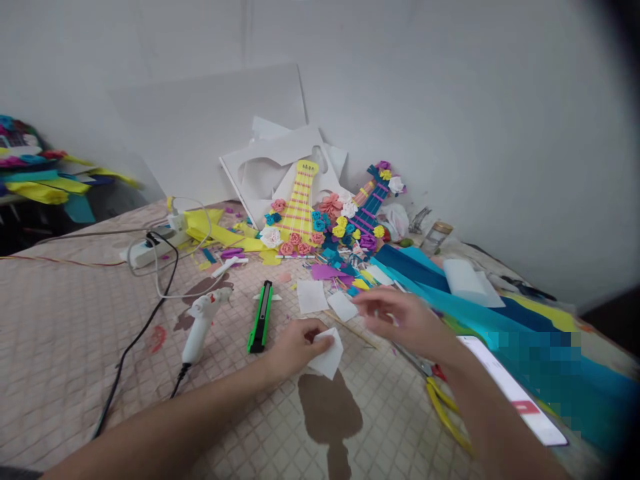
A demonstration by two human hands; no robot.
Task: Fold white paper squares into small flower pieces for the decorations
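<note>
My left hand pinches a small square of white paper between thumb and fingers, just above the table. My right hand is to the right, its fingers curved and apart, with nothing visible in them. Close to its fingertips lies a white paper piece, and another white square lies beside that one. A thin wooden stick rests between the hands. Left of my left hand is a green and black utility knife.
A white glue gun with a black cord lies left, near a power strip. Yellow-handled scissors and a lit phone lie right. Flower-trimmed paper guitar shapes lean at the back. Blue crepe paper covers the right side.
</note>
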